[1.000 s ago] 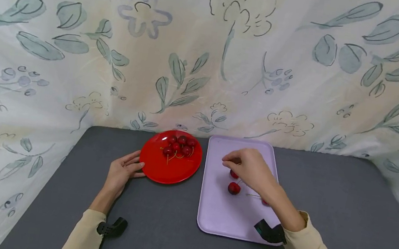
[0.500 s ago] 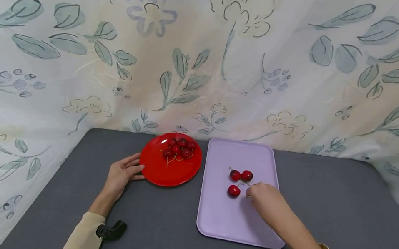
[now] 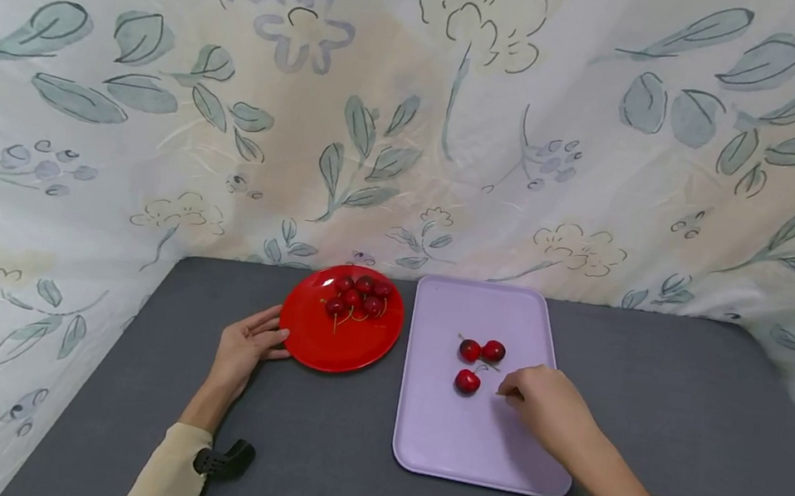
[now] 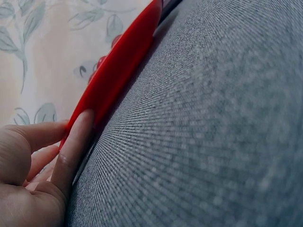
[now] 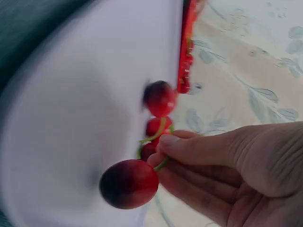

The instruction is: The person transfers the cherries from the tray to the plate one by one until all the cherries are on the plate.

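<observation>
I have one cherry over the right side of the lilac tray, its stem pinched in my right hand; I can't tell whether the fruit touches the tray. Three loose cherries lie just to its left and farther back. Well left, my left hand pinches the rim of the red plate, where a cluster of cherries sits toward the far side. I judge this a pick-up step; next calls for a firm stem grip and a lift clear of the loose fruit.
</observation>
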Motion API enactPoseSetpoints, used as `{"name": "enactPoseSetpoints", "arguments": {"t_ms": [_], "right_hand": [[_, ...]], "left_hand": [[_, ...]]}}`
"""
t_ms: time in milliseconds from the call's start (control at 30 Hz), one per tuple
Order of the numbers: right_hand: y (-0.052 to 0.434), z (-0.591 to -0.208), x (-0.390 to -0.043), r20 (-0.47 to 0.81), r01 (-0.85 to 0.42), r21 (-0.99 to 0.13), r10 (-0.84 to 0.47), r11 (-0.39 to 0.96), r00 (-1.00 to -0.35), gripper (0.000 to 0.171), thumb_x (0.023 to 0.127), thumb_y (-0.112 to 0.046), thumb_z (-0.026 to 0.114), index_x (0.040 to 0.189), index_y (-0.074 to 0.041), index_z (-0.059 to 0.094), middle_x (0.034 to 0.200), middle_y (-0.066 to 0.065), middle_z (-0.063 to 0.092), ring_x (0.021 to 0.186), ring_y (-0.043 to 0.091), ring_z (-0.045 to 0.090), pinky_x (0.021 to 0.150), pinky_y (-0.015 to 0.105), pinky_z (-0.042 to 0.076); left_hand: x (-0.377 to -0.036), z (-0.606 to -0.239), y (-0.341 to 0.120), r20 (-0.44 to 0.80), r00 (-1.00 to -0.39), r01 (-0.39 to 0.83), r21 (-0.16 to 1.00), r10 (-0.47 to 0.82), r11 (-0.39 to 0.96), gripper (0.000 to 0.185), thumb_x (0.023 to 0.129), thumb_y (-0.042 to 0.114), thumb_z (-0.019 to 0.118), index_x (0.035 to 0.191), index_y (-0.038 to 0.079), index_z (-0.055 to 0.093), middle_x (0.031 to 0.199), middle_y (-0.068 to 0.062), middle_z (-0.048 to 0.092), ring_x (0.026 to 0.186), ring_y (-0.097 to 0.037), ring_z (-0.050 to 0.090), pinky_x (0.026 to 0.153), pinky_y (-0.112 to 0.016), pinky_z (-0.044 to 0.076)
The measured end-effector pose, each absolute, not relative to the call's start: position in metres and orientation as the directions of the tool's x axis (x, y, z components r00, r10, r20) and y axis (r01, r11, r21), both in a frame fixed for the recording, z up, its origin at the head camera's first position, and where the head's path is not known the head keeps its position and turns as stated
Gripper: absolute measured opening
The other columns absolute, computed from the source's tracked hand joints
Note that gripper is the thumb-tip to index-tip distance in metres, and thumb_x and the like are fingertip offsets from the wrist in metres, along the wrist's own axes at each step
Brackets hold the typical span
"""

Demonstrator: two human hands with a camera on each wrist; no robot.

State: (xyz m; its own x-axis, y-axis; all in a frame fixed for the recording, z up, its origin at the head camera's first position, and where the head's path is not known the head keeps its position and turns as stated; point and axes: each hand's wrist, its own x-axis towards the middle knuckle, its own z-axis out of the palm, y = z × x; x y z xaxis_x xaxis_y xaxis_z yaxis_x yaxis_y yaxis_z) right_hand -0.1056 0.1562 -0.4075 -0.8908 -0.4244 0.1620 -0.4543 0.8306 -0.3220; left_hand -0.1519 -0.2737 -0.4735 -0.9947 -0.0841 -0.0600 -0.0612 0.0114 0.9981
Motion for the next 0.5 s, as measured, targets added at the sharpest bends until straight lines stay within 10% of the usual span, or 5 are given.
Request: {"name": "enactPoseSetpoints", "arguments": {"t_ms": [500], "right_hand": [[0.148,-0.389,-0.125,0.122,-0.287,-0.677,-0.281,0.677,-0.952,0.012,0.078,-0.002,0.080,0.090,-0.006,0.079,0.083,0.003,0.074,0.070,0.011,0.066,0.053,0.021,0.053]], "left_hand": [[-0.162,-0.467,-0.275,-0.094,-0.993,-0.096,0.995,-0.076,0.017,0.053,0.096,0.008,0.063,0.145,0.004,0.045,0.138,-0.022,0.053,0.094,-0.013,0.070,0.078,-0.034,0.060]]}}
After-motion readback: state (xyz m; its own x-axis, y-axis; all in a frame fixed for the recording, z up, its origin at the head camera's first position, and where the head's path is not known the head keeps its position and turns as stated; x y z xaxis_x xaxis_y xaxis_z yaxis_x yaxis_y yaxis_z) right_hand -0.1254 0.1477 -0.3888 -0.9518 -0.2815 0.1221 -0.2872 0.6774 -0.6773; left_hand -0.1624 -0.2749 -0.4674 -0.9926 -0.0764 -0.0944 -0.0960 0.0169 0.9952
